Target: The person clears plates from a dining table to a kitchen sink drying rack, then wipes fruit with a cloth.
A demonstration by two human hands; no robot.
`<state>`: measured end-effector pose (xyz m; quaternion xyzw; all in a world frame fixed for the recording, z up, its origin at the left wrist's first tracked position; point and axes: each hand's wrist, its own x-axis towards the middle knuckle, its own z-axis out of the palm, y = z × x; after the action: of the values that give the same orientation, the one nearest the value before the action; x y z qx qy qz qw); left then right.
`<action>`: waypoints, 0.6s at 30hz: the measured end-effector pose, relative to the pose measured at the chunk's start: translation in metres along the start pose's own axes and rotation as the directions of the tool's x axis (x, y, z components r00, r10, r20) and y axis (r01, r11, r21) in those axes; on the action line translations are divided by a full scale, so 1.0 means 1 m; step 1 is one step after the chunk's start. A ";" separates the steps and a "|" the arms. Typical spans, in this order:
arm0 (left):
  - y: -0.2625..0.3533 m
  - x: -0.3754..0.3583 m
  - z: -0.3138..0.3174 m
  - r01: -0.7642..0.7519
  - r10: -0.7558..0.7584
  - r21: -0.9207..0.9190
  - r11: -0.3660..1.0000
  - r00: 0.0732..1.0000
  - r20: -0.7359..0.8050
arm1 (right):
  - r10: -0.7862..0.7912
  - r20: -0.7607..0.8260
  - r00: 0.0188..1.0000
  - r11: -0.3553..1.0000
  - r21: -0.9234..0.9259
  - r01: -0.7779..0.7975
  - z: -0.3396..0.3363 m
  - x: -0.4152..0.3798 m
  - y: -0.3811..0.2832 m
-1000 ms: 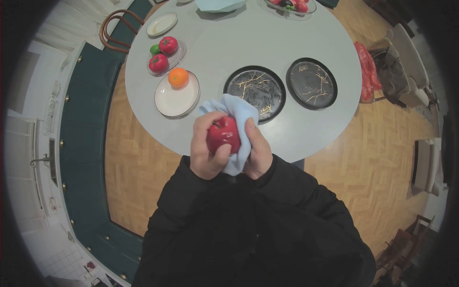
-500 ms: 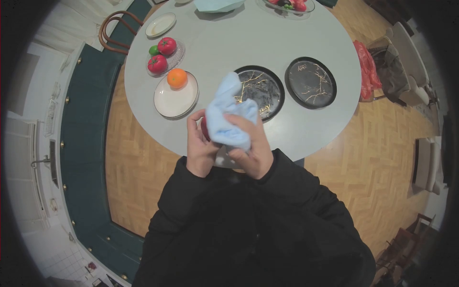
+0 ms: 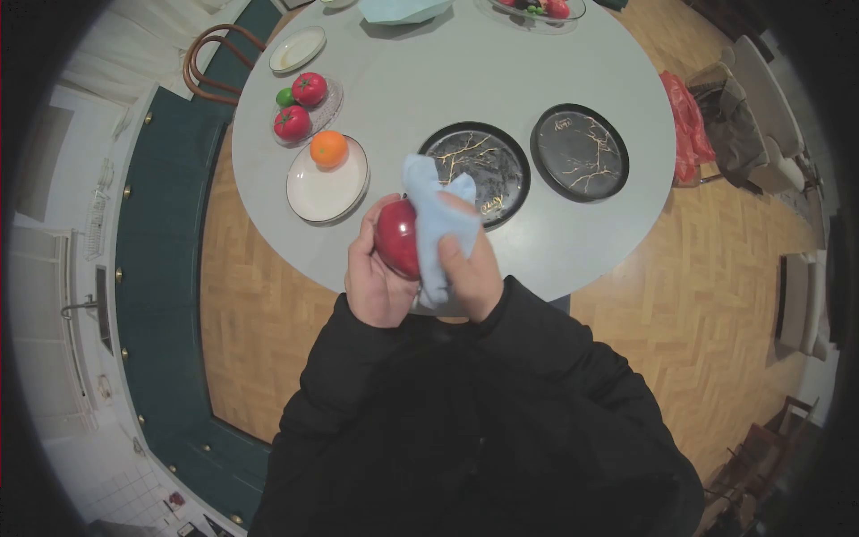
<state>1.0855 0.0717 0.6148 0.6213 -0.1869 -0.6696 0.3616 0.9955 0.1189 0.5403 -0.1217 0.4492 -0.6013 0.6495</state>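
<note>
My left hand (image 3: pixel 378 285) is wrapped round a shiny red fruit (image 3: pixel 395 237), which looks like an apple, above the near edge of the table. A light blue cloth (image 3: pixel 433 234) is gripped in my right hand (image 3: pixel 472 268) and lies against the fruit's right side. Just beyond the cloth is a black plate with gold lines (image 3: pixel 497 170). To the left of my hands, an orange (image 3: pixel 329 149) rests at the upper rim of a white plate (image 3: pixel 324 192).
A second black plate (image 3: pixel 580 154) is at the right of the round table (image 3: pixel 429 80). Tomatoes (image 3: pixel 292 123) and a green fruit (image 3: pixel 284 98) sit on a glass dish at the left. A pale blue bowl (image 3: pixel 403 9) stands at the far side.
The cloth has shifted off the red fruit, which now shows much more. My right hand has turned, and the cloth hangs lower along the fruit's right side.
</note>
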 end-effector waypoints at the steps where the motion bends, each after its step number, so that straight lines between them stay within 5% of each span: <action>1: 0.001 0.000 0.006 0.031 -0.034 -0.025 0.999 0.994 -0.107 | -0.088 0.047 0.995 0.989 -0.115 0.093 0.001 -0.003 -0.001; 3: 0.002 -0.001 0.016 0.073 -0.088 -0.067 0.995 0.961 -0.263 | -0.206 0.135 0.969 0.932 -0.273 0.236 0.001 -0.007 -0.001; 8: -0.003 -0.011 0.020 0.081 -0.064 0.226 0.971 0.994 -0.084 | -0.369 0.124 0.921 0.856 -0.340 0.389 0.000 0.006 0.011; 12: -0.016 -0.004 0.000 0.014 -0.046 0.266 0.964 0.993 0.112 | -0.374 0.010 0.927 0.894 -0.262 0.364 -0.007 0.010 0.008; 18: -0.011 -0.002 0.007 -0.138 0.106 0.336 0.932 0.988 0.110 | 0.079 0.006 0.997 0.976 0.201 -0.078 -0.004 0.002 -0.024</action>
<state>1.0757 0.0794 0.6099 0.6312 -0.3550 -0.6302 0.2799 0.9765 0.1126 0.5541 -0.0369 0.3912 -0.6176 0.6813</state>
